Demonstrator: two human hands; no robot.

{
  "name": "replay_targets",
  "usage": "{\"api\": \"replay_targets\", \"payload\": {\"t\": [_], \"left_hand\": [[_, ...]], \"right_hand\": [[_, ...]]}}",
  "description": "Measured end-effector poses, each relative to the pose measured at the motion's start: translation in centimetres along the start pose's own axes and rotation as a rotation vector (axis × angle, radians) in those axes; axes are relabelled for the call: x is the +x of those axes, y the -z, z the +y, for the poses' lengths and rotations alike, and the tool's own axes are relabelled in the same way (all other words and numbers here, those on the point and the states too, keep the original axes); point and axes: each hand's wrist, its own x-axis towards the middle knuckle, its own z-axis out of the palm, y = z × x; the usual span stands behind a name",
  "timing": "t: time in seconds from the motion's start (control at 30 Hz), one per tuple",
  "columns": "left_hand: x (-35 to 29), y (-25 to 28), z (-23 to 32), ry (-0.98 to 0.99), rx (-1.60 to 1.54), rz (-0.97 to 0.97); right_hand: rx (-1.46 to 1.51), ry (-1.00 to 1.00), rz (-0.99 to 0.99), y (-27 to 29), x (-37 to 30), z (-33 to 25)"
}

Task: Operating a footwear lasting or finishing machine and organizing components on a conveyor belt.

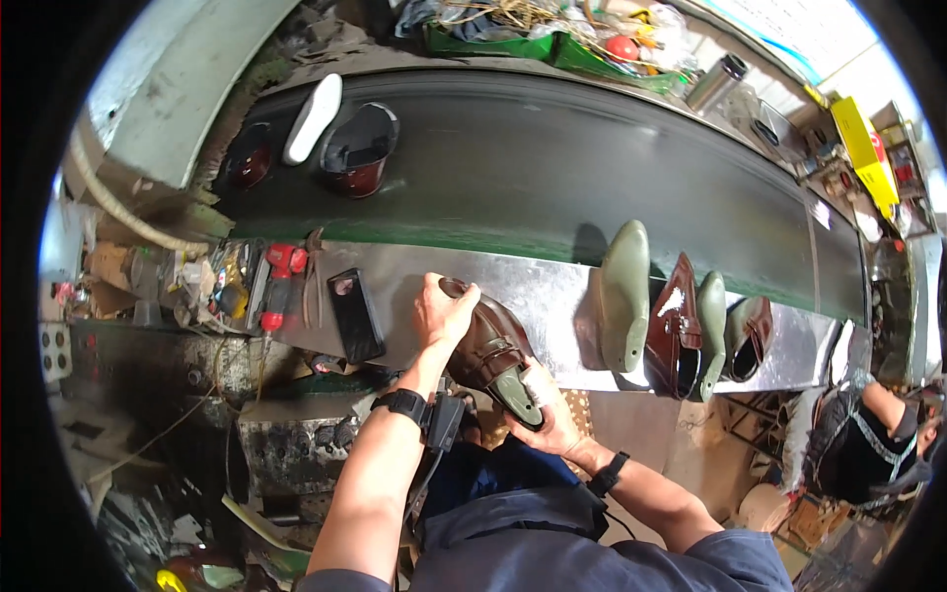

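Observation:
Between my hands is a dark brown leather shoe upper (pixel 490 340) with a strap, and a green shoe last (pixel 515 392) shows in its heel opening. My left hand (pixel 444 311) is closed round the toe end, at the far side. At the near end my right hand (pixel 552 409) grips the heel, with something white at its fingers that I cannot make out. To the right on the metal bench (pixel 552 335) stand a larger green last (pixel 623 296), a brown upper (pixel 677 331) with a white patch, a narrow green last (pixel 710 335) and another brown upper (pixel 750 338).
Beyond the bench runs a dark conveyor belt (pixel 513 148) carrying a white sole (pixel 314 118) and two dark red shoe pieces. A black phone (pixel 355 316) and a red power tool (pixel 281 286) lie on the left. Another person (pixel 863 444) is at the far right.

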Motion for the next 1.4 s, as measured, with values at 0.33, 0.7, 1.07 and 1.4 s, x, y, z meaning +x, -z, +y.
{"api": "replay_targets", "payload": {"t": [0.33,0.7,1.07,1.4], "left_hand": [[-8.5,14.3,-3.1,-0.036,-0.405,0.279],[-27.2,40.0,-17.2,0.202,-0.694,1.085],[-40.4,53.5,-33.5,0.742,-0.254,1.081],[-53.3,45.8,-40.3,0.190,-0.556,0.735]], "right_hand": [[0.881,-1.102,-0.427,-0.3,9.1,-7.4],[0.965,-0.386,-0.560,-17.5,5.0,-31.3],[1.029,-0.450,-0.784,-29.7,-2.4,-46.1],[0.982,-0.572,-0.903,-37.7,-5.1,-51.5]]}}
